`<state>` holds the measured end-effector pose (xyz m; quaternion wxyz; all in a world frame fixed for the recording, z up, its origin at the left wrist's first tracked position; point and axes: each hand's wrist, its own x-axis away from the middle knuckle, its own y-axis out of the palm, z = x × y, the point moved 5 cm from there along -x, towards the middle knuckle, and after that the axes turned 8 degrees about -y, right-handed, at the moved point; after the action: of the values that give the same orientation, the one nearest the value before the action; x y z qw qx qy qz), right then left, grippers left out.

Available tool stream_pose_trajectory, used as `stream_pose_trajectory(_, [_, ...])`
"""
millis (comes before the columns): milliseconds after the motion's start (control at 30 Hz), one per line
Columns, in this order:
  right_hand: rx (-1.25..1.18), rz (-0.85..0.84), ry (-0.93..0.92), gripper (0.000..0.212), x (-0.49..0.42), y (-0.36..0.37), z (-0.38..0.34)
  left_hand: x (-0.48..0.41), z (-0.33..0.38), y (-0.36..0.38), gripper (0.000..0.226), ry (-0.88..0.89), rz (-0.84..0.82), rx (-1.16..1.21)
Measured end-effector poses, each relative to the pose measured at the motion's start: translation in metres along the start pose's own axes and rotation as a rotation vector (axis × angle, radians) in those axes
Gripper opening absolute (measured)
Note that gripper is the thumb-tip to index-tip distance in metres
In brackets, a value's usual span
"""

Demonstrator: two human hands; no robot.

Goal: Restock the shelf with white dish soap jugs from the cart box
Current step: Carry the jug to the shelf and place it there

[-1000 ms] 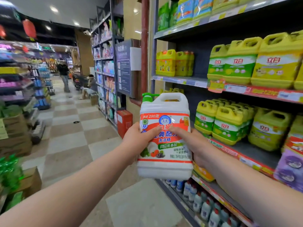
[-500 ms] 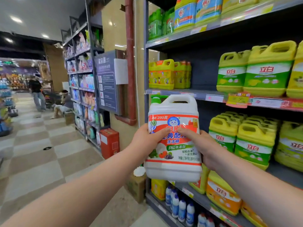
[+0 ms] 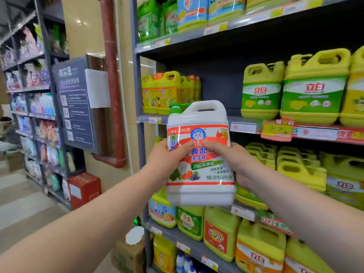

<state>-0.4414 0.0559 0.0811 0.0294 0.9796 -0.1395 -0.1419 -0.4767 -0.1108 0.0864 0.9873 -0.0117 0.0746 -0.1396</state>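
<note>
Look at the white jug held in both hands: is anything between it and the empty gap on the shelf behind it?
Nothing visible. The white jug, held by the left hand and right hand, faces the empty gap between yellow jugs and green-labelled jugs.

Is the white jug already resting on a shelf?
No, the white jug is held in the air in front of the shelves, gripped by the left hand and the right hand.

Beige wall [image 3: 86,36] with a red-brown pipe [image 3: 112,81] running down it, dark notice board [image 3: 75,107] alongside, grey metal shelving [image 3: 136,75], checkered tile floor [image 3: 23,209], red box [image 3: 84,189] at the wall's foot
</note>
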Motion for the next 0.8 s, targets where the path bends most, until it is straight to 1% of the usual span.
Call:
stream_pose_trajectory(100, [0.001, -0.017, -0.025, 0.046, -0.051, -0.007, -0.005, -0.051, 0.010, 0.007, 0.030, 0.019, 0.008, -0.013])
stream_pose_trajectory(167, [0.010, -0.013, -0.049, 0.046, -0.085, -0.012, -0.014, -0.085, 0.021, 0.012, 0.030, 0.048, 0.010, -0.019])
stream_pose_trajectory(300, [0.074, -0.024, -0.119, 0.054, -0.150, -0.021, -0.037, -0.147, 0.043, 0.024, 0.030, 0.126, 0.022, 0.001])
stream_pose_trajectory(367, [0.091, -0.028, -0.159, 0.048, -0.178, -0.025, -0.047, -0.174, 0.051, 0.029, 0.029, 0.163, 0.024, 0.042])
stream_pose_trajectory(467, [0.102, -0.031, -0.197, 0.041, -0.212, -0.030, -0.059, -0.210, 0.061, 0.036, 0.027, 0.173, 0.012, 0.086])
stream_pose_trajectory(533, [0.120, -0.017, -0.216, 0.049, -0.233, -0.033, -0.064, -0.232, 0.069, 0.039, 0.033, 0.202, 0.002, 0.104])
stream_pose_trajectory(633, [0.157, 0.020, -0.243, 0.071, -0.263, -0.036, -0.070, -0.265, 0.083, 0.043, 0.038, 0.265, -0.017, 0.102])
stream_pose_trajectory(800, [0.224, 0.086, -0.310, 0.073, -0.311, -0.040, -0.081, -0.320, 0.097, 0.048, 0.038, 0.303, -0.105, 0.112])
